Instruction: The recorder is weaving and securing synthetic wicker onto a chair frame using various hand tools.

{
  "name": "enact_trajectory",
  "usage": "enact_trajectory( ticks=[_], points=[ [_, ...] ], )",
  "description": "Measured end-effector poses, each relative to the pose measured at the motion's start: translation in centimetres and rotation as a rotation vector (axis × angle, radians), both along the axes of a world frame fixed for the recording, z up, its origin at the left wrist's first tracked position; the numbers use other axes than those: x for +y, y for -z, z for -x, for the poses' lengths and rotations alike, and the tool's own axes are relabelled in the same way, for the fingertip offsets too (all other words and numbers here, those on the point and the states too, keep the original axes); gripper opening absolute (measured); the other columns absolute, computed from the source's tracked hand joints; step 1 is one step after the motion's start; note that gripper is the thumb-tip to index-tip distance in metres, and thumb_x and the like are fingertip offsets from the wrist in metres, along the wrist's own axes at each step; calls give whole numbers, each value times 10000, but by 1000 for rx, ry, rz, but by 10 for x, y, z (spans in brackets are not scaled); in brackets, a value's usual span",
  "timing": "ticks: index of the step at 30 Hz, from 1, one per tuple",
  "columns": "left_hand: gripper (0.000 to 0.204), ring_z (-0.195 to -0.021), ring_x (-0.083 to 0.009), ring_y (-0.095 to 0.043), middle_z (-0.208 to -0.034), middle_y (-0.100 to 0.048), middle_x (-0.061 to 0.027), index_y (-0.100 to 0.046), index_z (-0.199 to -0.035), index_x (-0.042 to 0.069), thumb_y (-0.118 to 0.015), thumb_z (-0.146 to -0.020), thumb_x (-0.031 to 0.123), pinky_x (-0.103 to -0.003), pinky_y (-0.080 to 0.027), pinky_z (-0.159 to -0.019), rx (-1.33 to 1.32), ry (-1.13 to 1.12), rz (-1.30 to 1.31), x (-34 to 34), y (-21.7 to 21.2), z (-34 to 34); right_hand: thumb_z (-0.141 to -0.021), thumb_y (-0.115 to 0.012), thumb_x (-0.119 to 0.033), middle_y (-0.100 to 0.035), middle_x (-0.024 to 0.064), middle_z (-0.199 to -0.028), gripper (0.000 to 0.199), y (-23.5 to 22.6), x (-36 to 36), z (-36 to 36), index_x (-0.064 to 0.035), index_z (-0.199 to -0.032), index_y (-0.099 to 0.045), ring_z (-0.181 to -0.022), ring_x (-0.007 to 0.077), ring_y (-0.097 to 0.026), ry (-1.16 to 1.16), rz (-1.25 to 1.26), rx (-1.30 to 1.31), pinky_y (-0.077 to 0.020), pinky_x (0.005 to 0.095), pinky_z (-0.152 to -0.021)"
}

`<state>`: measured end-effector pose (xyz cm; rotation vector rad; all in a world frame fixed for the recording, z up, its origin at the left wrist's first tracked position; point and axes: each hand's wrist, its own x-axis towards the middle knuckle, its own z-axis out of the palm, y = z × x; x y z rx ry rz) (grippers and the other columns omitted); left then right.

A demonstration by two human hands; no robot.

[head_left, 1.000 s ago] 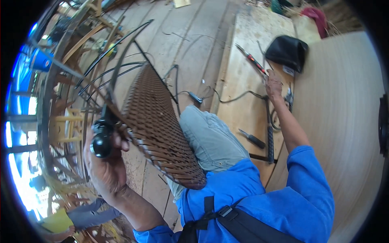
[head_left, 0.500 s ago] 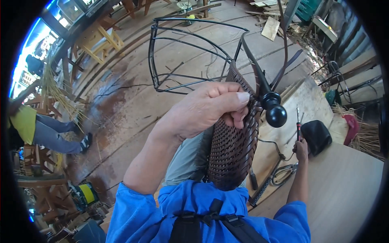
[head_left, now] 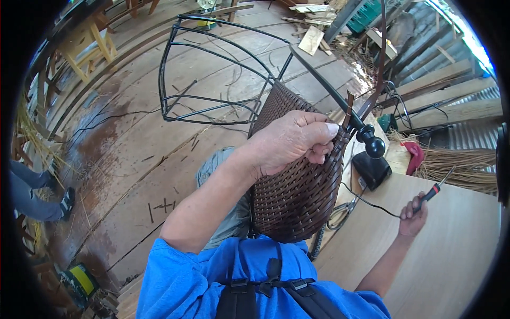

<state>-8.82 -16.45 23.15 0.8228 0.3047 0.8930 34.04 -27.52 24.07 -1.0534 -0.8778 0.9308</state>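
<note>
A dark brown woven panel (head_left: 297,196) on a black metal frame (head_left: 220,48) leans against my lap. It looks like part of a piece of furniture, with a black ball-tipped bar (head_left: 345,103) at its upper right. My left hand (head_left: 297,139) is closed in a pinch on the panel's edge, close to that bar; its fingertips are partly hidden. Loose brown strips (head_left: 380,80) rise from the edge beside it. Out to the right, my right hand (head_left: 413,215) grips a screwdriver (head_left: 429,196) with a black and red handle, its tip pointing up and right.
Beneath my right hand is a pale wooden board (head_left: 441,250). A black pouch-like object (head_left: 372,170) and scissors (head_left: 342,213) lie near its left side. Brown strands (head_left: 457,167) are bundled behind. Scraps lie on the floor (head_left: 138,175); another person's legs (head_left: 37,191) show at left.
My right hand has swung outward to the right with the screwdriver, which has gone from upright to slanted. The view has turned right, and the woven panel shows broader. My left hand keeps its pinch.
</note>
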Motion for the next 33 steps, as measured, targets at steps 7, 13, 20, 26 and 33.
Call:
enact_trajectory(
  ticks=[7,13,20,26,33],
  points=[
    [227,-624,-54,-482,-665,-504,25,-553,-780,58,-524,-916,236,-207,-441,-606,153,-22,-198,0,9,-2,-959,-412,-366,-391,-5,-577,472,-112,-39,65,28,-1217,-393,-340,51,-344,-201,-111,-402,-342,193,-312],
    [280,-553,-38,-378,-600,-426,51,-523,-689,50,-482,-920,203,-234,-330,-487,153,-141,-273,-11,14,-12,-850,-600,-421,-454,2,-628,548,-190,-58,136,58,-1109,-541,-481,49,-376,-147,269,-1213,-272,188,-437],
    [266,-539,-52,-347,-574,-375,32,-487,-699,3,-489,-905,171,-258,-322,-473,229,-242,-330,-17,13,-11,-836,-582,-501,-424,-15,-601,587,-227,-50,167,33,-1080,-573,-550,61,-393,-176,384,-1517,-273,221,-496],
    [283,-552,-45,-354,-585,-378,43,-454,-681,36,-476,-921,185,-244,-321,-478,279,-323,-420,-19,19,-11,-854,-510,-560,-432,-15,-565,614,-250,-49,175,25,-1035,-564,-421,46,-371,-207,380,-1592,-267,181,-405],
    [241,-692,-47,-411,-770,-468,27,-496,-929,14,-462,-949,252,-197,-373,-646,106,-330,-278,-66,2,-2,-909,-493,-383,-549,117,-799,517,-176,-27,251,57,-1161,-390,-791,217,-545,-315,-28,-948,-426,368,-775]
  ],
)
